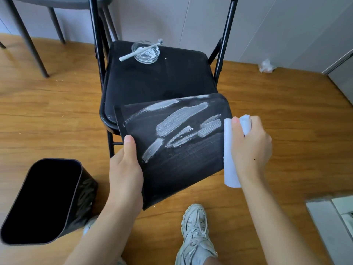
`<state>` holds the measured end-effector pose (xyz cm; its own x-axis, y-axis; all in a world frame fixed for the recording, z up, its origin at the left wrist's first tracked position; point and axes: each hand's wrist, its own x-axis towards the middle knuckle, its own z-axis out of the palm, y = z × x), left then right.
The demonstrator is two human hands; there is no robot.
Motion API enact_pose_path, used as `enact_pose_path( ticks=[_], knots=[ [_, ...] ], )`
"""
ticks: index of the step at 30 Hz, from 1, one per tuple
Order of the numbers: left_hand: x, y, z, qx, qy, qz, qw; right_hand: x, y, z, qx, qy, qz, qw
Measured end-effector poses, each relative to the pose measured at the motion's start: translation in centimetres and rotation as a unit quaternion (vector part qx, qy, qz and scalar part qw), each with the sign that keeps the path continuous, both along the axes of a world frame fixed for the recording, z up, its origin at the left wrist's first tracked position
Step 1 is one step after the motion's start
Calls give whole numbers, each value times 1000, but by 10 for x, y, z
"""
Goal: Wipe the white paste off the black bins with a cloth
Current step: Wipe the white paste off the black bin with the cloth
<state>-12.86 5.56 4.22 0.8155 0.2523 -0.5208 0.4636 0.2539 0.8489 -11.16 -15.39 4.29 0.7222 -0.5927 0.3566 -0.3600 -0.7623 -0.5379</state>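
While the wooden floor [57,111] is spreading out under a black folding chair [158,79] by the pale wall [172,16], a smeared black bin [177,150] is lying tilted against the seat's front edge, with a second bin [47,201] standing on the floor. The left hand [126,169] is gripping the tilted bin's side, and the right hand [250,148] is clutching a folded white cloth [228,155] at its other edge.
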Motion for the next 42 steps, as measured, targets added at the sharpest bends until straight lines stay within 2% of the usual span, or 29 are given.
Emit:
enact_pose_path(
  ticks=[5,8,11,13,16,20,22,26,29,32,34,36,40,42],
  knots=[
    [0,-2,0,12,-6,11,1000,9,19,3,-37,1,39,999],
    [2,0,-4,26,-7,22,999,-4,45,-2,-117,19,128,985],
    [3,7,-6,41,-8,22,999,-13,56,-5,-158,-1,203,966],
    [2,9,-3,38,-11,18,999,-10,49,-1,-152,6,190,970],
    [0,9,-1,22,-11,19,1000,8,21,4,-77,24,105,991],
    [4,7,-3,15,-2,17,1000,17,7,7,-120,-6,70,990],
    [4,6,-2,5,5,21,1000,6,23,3,-136,-11,95,986],
    [5,10,-2,27,0,11,1000,-19,36,-10,-172,-18,228,958],
    [7,12,-4,23,0,9,1000,-3,19,2,-177,-25,198,964],
    [8,10,-4,8,2,12,1000,19,5,11,-146,15,127,981],
    [10,9,-4,10,0,13,1000,14,9,10,-142,17,112,983],
    [10,10,-4,14,1,13,1000,-6,25,7,-144,22,140,979],
    [10,13,-6,38,-3,11,999,-38,37,-11,-186,-3,281,941],
    [9,15,-6,38,-4,9,999,-29,27,-10,-196,3,246,949]
  ],
)
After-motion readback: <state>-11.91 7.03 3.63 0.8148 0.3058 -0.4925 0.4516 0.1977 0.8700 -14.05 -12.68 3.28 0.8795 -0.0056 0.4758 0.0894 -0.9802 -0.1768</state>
